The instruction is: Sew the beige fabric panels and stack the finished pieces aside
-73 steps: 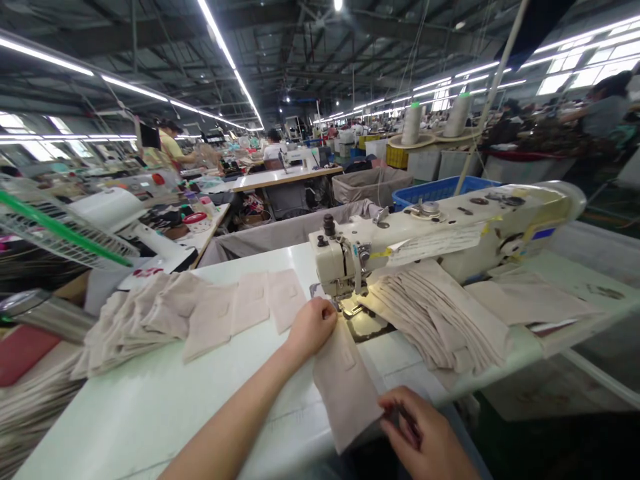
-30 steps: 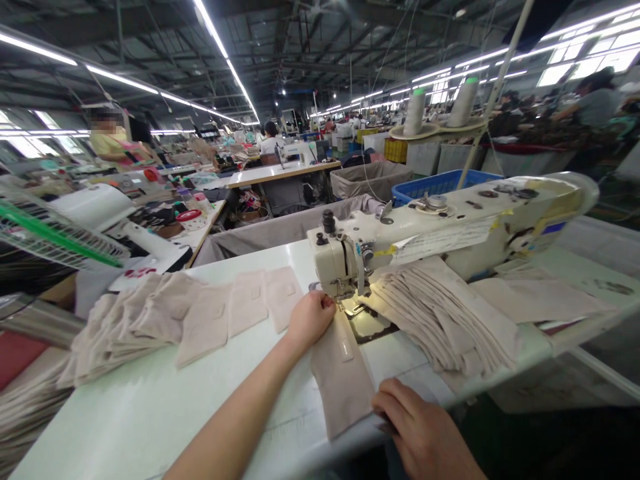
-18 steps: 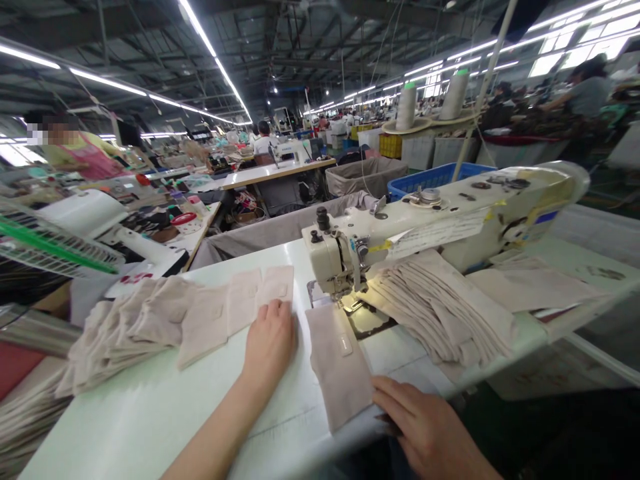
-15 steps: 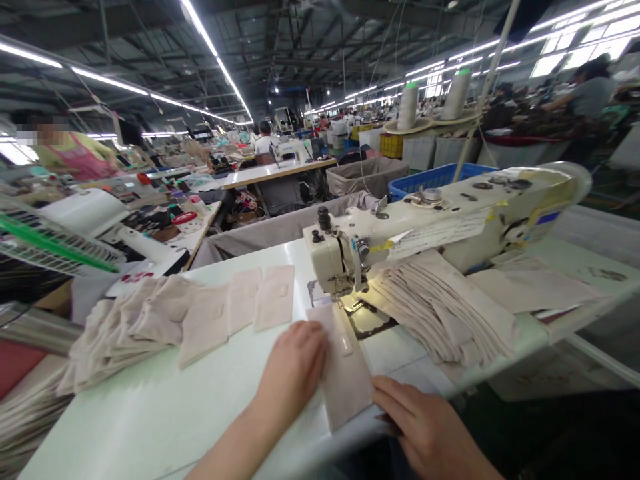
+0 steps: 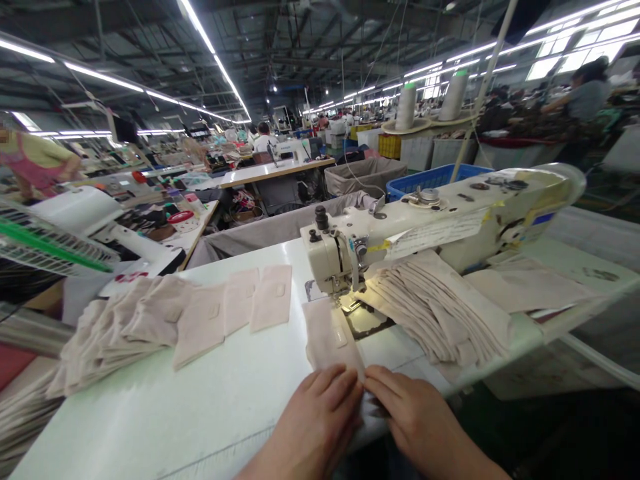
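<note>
A beige fabric piece [image 5: 327, 337] with a small raised tab lies on the table, its far end by the needle area of the sewing machine [image 5: 345, 263]. Both hands meet at its near end. My left hand [image 5: 325, 407] is closed on the near edge, its fingers bent over the cloth. Close beside it, my right hand [image 5: 407, 403] pinches the near right corner. Something dark shows beneath the right fingers, too hidden to name. The fabric's near end is covered by the hands.
Several beige pieces with tabs [image 5: 270, 300] lie in a row at left, beside a rumpled pile [image 5: 120, 327]. A fanned stack of beige cloth [image 5: 430, 313] sits under the machine arm. A white fan [image 5: 75, 227] stands at far left; a blue basket [image 5: 425, 180] is behind the machine.
My left hand has moved from the fabric's left side down to its near edge, beside my right hand. The right hand stays at the near corner.
</note>
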Demonstrator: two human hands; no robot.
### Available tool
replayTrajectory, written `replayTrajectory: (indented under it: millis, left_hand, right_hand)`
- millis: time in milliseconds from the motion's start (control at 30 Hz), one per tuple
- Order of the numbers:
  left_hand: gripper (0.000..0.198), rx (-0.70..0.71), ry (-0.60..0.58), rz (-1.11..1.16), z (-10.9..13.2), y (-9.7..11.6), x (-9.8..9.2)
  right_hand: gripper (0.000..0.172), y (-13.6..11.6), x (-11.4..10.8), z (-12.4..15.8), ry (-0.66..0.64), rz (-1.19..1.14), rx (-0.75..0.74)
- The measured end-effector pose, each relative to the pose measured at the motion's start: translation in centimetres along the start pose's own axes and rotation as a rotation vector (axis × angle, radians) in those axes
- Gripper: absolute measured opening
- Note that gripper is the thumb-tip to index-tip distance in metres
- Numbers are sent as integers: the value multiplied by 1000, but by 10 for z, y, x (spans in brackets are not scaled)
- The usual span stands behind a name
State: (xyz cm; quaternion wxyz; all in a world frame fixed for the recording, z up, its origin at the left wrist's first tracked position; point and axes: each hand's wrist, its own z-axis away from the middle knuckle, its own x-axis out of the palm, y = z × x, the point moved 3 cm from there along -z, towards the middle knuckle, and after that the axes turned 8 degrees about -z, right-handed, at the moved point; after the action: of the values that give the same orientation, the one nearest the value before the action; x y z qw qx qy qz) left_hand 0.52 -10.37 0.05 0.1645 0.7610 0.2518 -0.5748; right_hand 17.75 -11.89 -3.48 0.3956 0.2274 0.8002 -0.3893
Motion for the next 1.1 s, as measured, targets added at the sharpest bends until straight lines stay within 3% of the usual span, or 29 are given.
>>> replayTrajectory:
  millis: [367, 833, 1100]
  left_hand:
    - [35, -56, -102, 60, -6, -20, -2]
    - [32, -57, -72, 61, -19, -53, 7]
    - [26, -54, -17, 57, -29, -72, 7]
  right_hand:
    - [46, 11, 7, -21, -127, 10, 90]
    - [40, 17, 4, -54, -139, 70, 135]
    - [45, 21, 7, -53, -131, 88, 155]
